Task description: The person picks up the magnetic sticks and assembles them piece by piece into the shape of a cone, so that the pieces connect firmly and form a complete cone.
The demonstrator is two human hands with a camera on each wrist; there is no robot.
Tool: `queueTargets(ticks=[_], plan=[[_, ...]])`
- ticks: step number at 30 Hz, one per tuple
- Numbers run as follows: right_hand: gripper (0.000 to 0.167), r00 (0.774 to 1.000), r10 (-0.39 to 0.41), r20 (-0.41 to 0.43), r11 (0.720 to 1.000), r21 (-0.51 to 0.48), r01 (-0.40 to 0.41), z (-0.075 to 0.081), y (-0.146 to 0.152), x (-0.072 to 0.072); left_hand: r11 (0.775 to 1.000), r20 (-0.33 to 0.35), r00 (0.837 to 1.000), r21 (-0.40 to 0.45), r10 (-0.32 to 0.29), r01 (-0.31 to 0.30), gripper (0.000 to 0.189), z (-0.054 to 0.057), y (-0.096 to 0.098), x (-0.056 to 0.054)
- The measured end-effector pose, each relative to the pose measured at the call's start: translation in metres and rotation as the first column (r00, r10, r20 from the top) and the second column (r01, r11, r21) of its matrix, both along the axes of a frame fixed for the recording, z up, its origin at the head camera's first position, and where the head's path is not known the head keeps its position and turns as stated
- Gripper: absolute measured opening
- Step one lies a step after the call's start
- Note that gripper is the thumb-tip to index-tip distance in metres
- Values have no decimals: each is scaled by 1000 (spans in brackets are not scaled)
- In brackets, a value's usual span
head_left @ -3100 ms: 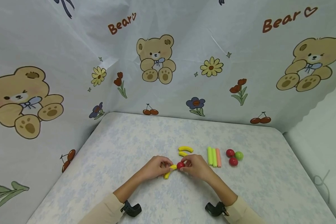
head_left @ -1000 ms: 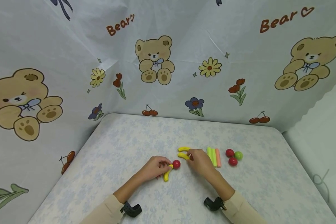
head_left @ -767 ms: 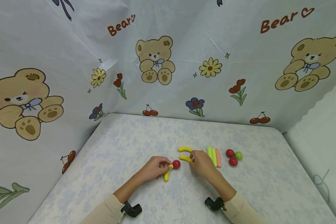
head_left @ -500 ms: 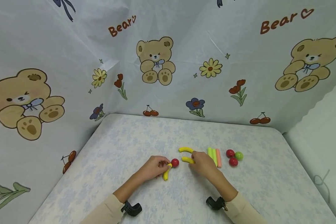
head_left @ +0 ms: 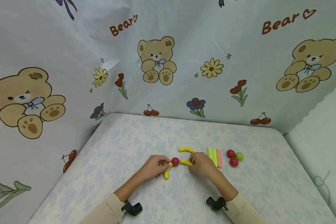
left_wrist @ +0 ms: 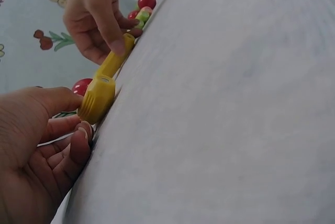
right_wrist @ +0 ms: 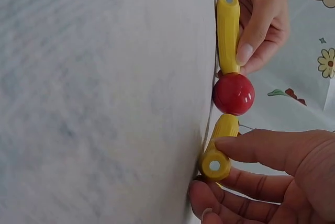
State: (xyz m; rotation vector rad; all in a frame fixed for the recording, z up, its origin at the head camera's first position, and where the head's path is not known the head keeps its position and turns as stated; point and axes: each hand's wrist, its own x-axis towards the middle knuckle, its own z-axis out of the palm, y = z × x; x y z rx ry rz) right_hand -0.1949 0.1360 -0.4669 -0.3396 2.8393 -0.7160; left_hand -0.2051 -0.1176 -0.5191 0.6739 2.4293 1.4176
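My left hand (head_left: 156, 166) pinches a yellow curved magnetic stick (head_left: 166, 175) near the table's middle. At that stick's far end sits a glossy red ball (head_left: 175, 161), touching it in the right wrist view. To the right, a second yellow curved stick (head_left: 185, 162) is pinched between thumb and fingers of my right hand (head_left: 202, 165). Its free end points at the ball, a narrow gap apart in the head view. From the right wrist, round metal discs show in the outer ends of the left-hand stick (right_wrist: 228, 35) and the right-hand stick (right_wrist: 226, 126).
A third yellow curved stick (head_left: 186, 149) lies just beyond my right hand. Right of that hand are two light-green straight sticks (head_left: 210, 154) and a salmon one (head_left: 219, 158). Farther right sit two red balls (head_left: 231, 153) and a green ball (head_left: 239, 156). A printed bear curtain (head_left: 179, 99) hangs behind.
My right hand let go of the red ball, took a yellow curved stick from beside the third one, and brought it nearer the ball. The left hand has stayed nearly still.
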Motion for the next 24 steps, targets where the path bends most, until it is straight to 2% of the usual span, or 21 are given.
queueTargets(ticks=[4, 12, 19, 24], plan=[[14, 1000, 20, 1, 1000, -5, -20, 2, -1, 0, 1000, -6, 1000, 9, 11, -11, 15, 0, 1, 0], [16, 1000, 5, 19, 1000, -6, -5, -1, -4, 1, 1000, -8, 1000, 11, 17, -17, 13, 1, 1, 1], [17, 999, 39, 16, 997, -70, -37, 0, 0, 0, 999, 15, 999, 17, 50, -50, 11, -2, 2, 1], [19, 999, 48, 15, 994, -101, -47, 3, 3, -2, 998, 17, 998, 21, 59, -59, 11, -1, 2, 1]])
